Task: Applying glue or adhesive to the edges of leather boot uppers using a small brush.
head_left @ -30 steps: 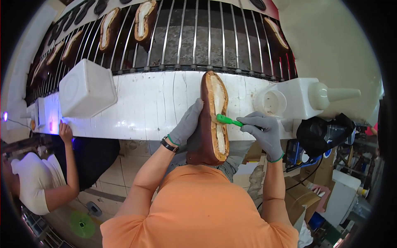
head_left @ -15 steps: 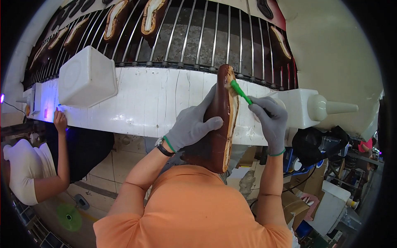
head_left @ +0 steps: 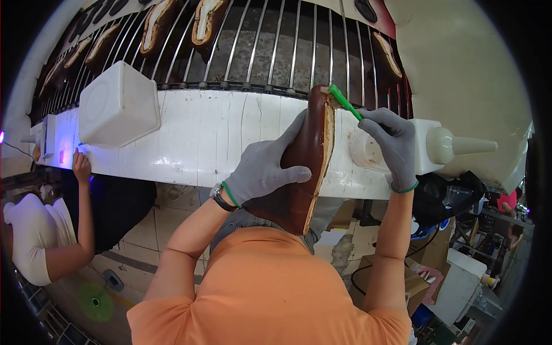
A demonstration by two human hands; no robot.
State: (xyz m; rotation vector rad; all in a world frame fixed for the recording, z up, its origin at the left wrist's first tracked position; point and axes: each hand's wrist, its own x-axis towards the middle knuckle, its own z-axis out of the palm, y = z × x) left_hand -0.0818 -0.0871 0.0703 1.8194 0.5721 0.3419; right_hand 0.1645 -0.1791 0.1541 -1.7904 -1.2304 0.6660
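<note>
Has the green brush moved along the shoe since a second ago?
Yes. The green brush in the right hand has moved from the middle of the shoe to its far tip, nearer the wire rack.

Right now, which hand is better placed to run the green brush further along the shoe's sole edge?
Right. The right hand already grips the green brush, bristles at the toe of the brown shoe. The left hand is wrapped around the shoe's upper, steadying it.

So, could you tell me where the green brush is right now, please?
In the head view, the green brush is in the right hand, right of centre, its bristles at the top end of the brown shoe held by the left hand.
</note>
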